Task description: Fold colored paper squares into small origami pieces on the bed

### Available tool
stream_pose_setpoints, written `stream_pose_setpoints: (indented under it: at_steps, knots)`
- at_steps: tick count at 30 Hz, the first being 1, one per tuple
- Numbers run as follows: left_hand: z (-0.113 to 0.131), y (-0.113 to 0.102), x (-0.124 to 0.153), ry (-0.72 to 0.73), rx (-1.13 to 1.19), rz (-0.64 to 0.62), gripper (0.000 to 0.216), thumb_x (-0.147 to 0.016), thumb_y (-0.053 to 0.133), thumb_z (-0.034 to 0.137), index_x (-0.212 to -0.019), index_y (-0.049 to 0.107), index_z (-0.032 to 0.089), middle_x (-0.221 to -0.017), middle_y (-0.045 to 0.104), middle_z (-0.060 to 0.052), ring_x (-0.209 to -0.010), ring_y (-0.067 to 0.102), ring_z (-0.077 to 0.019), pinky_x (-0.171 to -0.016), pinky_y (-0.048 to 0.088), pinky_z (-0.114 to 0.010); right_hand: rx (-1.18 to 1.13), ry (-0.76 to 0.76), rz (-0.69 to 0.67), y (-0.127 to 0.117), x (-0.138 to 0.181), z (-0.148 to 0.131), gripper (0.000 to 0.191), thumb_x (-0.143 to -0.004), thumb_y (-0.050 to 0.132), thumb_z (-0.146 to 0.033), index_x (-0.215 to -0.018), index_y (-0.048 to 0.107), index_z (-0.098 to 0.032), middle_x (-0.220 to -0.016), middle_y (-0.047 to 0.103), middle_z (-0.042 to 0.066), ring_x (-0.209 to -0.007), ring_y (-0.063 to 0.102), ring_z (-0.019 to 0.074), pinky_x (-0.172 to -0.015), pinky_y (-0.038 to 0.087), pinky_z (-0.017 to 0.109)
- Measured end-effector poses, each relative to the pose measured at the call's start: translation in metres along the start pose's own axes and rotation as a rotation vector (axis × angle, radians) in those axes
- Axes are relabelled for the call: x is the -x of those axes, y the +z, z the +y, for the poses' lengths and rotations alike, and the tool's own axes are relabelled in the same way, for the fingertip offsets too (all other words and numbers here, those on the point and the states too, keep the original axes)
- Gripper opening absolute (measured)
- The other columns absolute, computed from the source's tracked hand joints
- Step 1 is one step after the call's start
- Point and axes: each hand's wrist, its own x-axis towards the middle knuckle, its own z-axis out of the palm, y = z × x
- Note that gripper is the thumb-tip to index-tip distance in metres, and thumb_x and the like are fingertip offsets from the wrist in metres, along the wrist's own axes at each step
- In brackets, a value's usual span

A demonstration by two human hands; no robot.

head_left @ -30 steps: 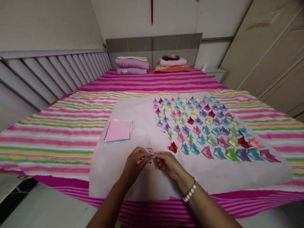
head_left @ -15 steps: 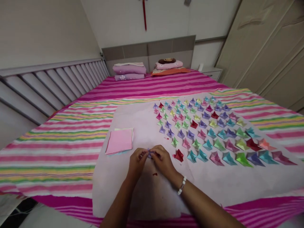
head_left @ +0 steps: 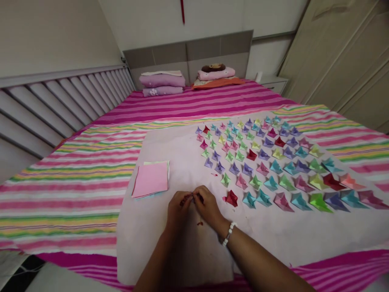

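My left hand [head_left: 178, 207] and my right hand [head_left: 208, 205] meet at the fingertips over the pale sheet. Pinched between them is a small purple folded paper [head_left: 192, 198], nearly all hidden by my fingers. A beaded bracelet [head_left: 229, 234] circles my right wrist. Beside my right hand sits a red folded paper piece [head_left: 232, 198], with two blue ones farther right. Left of my hands lies a stack of square paper sheets [head_left: 151, 178], pink on top. A small dark red scrap [head_left: 199, 223] rests just below my hands.
Rows of many-coloured folded paper pieces [head_left: 264, 183] cover the right part of the pale sheet [head_left: 130, 243], which lies on a striped bedspread [head_left: 75, 194]. Folded bedding [head_left: 162, 81] is piled by the headboard [head_left: 170, 56]. A slatted rail [head_left: 69, 99] runs along the left.
The camera view has tilted and shifted slightly. My fingers have closed in around the purple folded paper, which showed more clearly before.
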Motion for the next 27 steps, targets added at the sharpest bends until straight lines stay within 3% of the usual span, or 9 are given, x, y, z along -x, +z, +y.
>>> stream_pose_setpoints:
  at_steps: [6, 27]
  knots:
    - [0.0024, 0.0021, 0.0018, -0.018, -0.013, 0.015, 0.012, -0.082, 0.053, 0.027, -0.080, 0.064, 0.020, -0.079, 0.062, -0.002, -0.074, 0.058, -0.0162, -0.068, 0.045, -0.028, 0.009, -0.006, -0.005, -0.0012, 0.0008, 0.0013, 0.015, -0.083, 0.046, -0.011, -0.079, 0.057, -0.021, -0.081, 0.057, 0.005, -0.078, 0.054, 0.0194, -0.071, 0.044, 0.032]
    - [0.0021, 0.0055, 0.0059, -0.050, 0.045, 0.104, 0.014, -0.082, 0.053, 0.031, -0.081, 0.060, 0.019, -0.078, 0.064, -0.002, -0.074, 0.060, -0.0163, -0.070, 0.048, -0.027, -0.033, 0.005, 0.020, -0.0015, 0.0013, 0.0008, 0.012, -0.085, 0.045, -0.014, -0.079, 0.054, -0.020, -0.078, 0.054, 0.003, -0.073, 0.051, 0.0176, -0.066, 0.041, 0.029]
